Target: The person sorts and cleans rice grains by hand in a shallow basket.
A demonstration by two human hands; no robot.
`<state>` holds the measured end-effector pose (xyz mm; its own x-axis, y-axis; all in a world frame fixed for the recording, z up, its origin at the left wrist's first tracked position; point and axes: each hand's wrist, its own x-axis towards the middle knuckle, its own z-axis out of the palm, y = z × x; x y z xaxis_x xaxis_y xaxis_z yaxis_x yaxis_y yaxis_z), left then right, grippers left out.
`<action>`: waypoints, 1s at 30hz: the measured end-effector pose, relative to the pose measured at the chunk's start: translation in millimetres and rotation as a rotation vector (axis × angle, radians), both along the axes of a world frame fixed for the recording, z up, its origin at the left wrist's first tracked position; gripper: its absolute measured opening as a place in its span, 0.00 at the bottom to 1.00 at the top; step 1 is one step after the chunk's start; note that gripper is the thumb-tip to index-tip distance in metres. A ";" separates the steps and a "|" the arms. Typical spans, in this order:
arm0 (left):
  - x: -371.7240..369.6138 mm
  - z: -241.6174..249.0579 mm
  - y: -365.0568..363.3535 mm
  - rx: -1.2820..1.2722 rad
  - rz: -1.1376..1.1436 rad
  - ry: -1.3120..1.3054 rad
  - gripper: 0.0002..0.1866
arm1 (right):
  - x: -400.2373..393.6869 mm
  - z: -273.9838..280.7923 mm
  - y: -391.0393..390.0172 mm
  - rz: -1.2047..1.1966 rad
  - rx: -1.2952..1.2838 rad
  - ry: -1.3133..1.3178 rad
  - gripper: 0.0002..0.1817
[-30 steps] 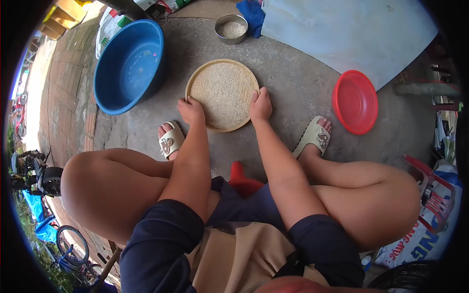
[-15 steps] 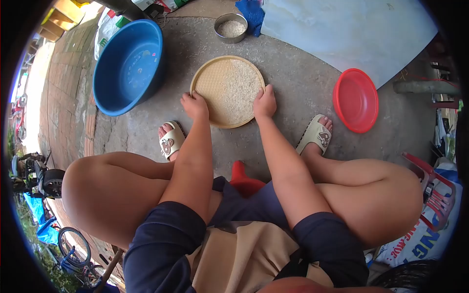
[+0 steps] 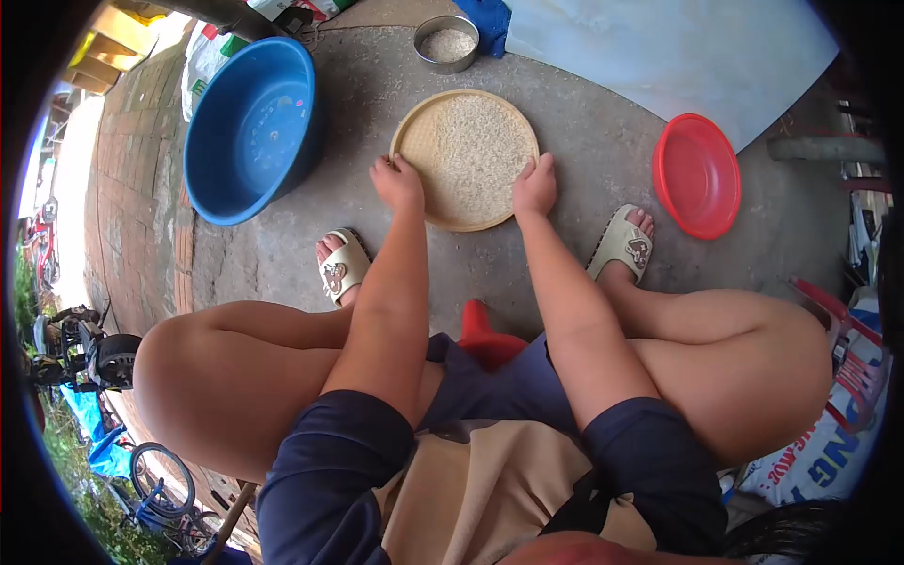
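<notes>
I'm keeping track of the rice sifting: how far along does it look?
Mid-way, it seems. The left hand and right hand grip the round woven tray, its rice heaped to one side. More rice waits in the small metal bowl; the big blue plastic basin and red plastic bowl hold none.

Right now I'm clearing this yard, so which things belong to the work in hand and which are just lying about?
In use:
round tray of rice
left hand on its rim
right hand on its rim

Lying about:
blue basin
red bowl
metal bowl of rice
blue cloth
</notes>
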<state>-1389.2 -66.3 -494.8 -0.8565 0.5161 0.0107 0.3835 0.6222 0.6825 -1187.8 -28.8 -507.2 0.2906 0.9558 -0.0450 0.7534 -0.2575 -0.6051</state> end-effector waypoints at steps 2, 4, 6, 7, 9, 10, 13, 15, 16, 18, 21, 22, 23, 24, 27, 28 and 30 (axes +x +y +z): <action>-31.9 -6.5 -19.6 -0.072 0.113 0.019 0.12 | -26.7 9.5 -6.2 0.168 -0.024 0.063 0.12; -32.1 -1.3 -27.5 -0.085 0.171 0.014 0.12 | -22.0 15.1 3.0 0.228 0.008 0.054 0.12; -7.7 -1.6 -14.5 -0.014 0.146 0.042 0.12 | -11.3 16.1 17.5 0.187 0.068 0.066 0.12; 7.6 -4.3 -3.2 -0.003 0.115 0.025 0.12 | 4.7 17.3 25.2 0.121 0.071 0.062 0.12; 46.7 -0.7 18.0 0.036 0.054 -0.044 0.12 | 42.5 9.2 35.6 -0.011 0.042 -0.007 0.11; 62.5 8.3 25.2 0.068 0.040 -0.106 0.12 | 57.3 9.6 35.5 -0.063 0.028 -0.033 0.11; 71.4 17.7 32.2 0.144 -0.051 -0.093 0.12 | 59.6 14.4 21.1 -0.188 0.008 -0.091 0.12; 37.6 4.3 25.3 0.085 -0.063 -0.046 0.13 | 31.6 9.8 10.6 -0.114 0.044 -0.078 0.12; 18.1 -1.1 17.9 0.044 -0.013 0.004 0.13 | 17.4 7.3 7.5 -0.034 0.060 -0.051 0.12; -15.4 -1.8 -1.4 -0.004 0.058 -0.013 0.14 | -9.3 9.6 6.6 0.154 0.068 0.042 0.12; -12.2 -3.0 -4.8 -0.025 0.128 0.030 0.11 | -13.1 21.5 20.1 0.168 0.091 0.096 0.11; 4.1 -4.4 3.2 -0.004 0.127 0.037 0.12 | -1.1 15.3 28.7 0.119 0.121 0.051 0.11; 21.8 -2.8 12.7 0.033 0.120 -0.010 0.12 | 14.2 13.4 35.2 0.047 0.101 0.033 0.11; 39.6 -1.2 20.9 0.070 0.109 -0.064 0.13 | 32.7 8.2 40.6 -0.017 0.036 0.018 0.11; 65.7 8.1 33.5 0.047 0.012 -0.189 0.13 | 62.1 11.3 35.1 -0.204 -0.044 0.007 0.11; 65.3 7.6 35.2 0.081 -0.028 -0.140 0.13 | 65.5 13.7 31.9 -0.231 -0.036 -0.013 0.11; 56.8 3.2 37.3 0.095 -0.054 -0.056 0.12 | 48.3 2.4 24.0 -0.224 0.032 -0.030 0.11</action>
